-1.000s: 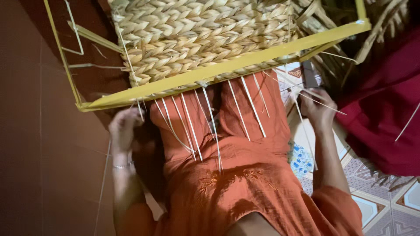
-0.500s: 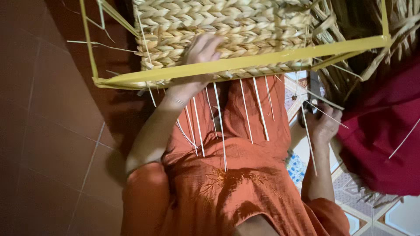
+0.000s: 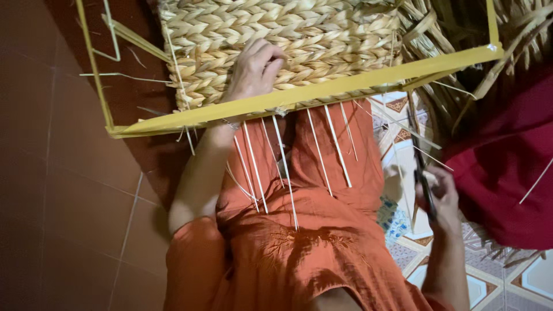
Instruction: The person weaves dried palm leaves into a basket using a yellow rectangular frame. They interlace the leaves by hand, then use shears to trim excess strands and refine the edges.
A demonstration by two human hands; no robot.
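- Since the earlier frame, the left hand has climbed from beside the lap up over the yellow metal frame bar and now rests on the braided straw-coloured woven panel, fingers curled and pressing into the plaits near its lower edge.
- Meanwhile the right hand has dropped lower at the right side; it is closed around a thin dark tool, whose kind I cannot tell.
- Judging by the panel, the weave fills most of the frame down to the near bar, so the bulk of the plaiting looks done.
- What seems left is the bottom edge: a row of pale thin stakes hangs loose below the bar over the orange dress, untrimmed and unwoven.
- Around the work: a heap of loose dried straw strands lies to the right of the frame, beside a dark red cloth.
- Patterned floor tiles show under the right forearm, and plain brown tiles at the left.
- Stray stakes and straw ends cross the space between the right hand and the frame, and could snag the tool on its way in.
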